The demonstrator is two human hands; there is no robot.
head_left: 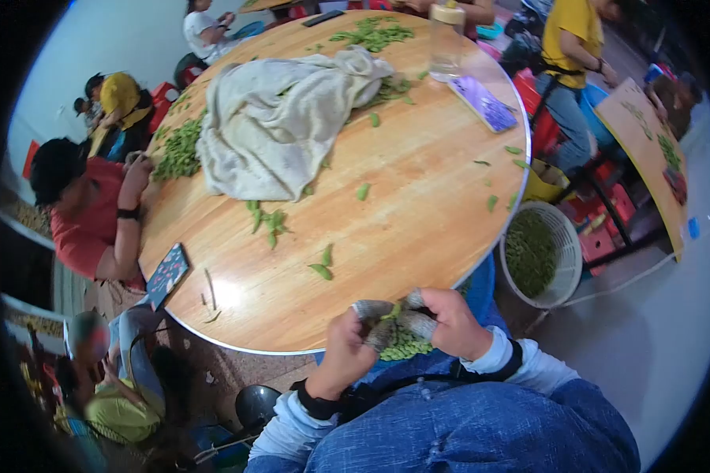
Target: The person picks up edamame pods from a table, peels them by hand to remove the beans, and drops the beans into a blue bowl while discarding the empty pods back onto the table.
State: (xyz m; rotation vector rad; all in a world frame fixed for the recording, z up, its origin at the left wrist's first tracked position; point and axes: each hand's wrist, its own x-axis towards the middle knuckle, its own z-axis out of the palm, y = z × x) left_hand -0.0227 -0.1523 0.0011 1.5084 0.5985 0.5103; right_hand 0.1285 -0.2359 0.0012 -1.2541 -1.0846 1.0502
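- And here we are, both hands working close together: left hand (343, 355) and right hand (454, 323) closed in a pinch, with a small green pod (392, 312) gripped between them.
- Look at those fingertips, wrapped in rough grey coverings (418, 325), thick and tube-shaped.
- The pod, slim and mostly hidden by fingers, sits just beyond the bench's near edge, on the wearer's side; its long axis seems to slant from the left fingers up toward the right, though which end is the stalk I can't tell.
- Right below the hands, plump, smooth green beans (406, 347) heap up in a blue plastic basin (484, 285).
- Ahead, the round bench (418, 205) gleams, glossy pale wood grain with a light rim.
- Farther out and left, a crumpled, soft, off-white cloth (268, 118) lies in folds, with a pile of curved pods (180, 150) beside it.
- Off to the hands' right, a slatted white plastic basket (566, 246), round-mouthed, holds more green stuff.
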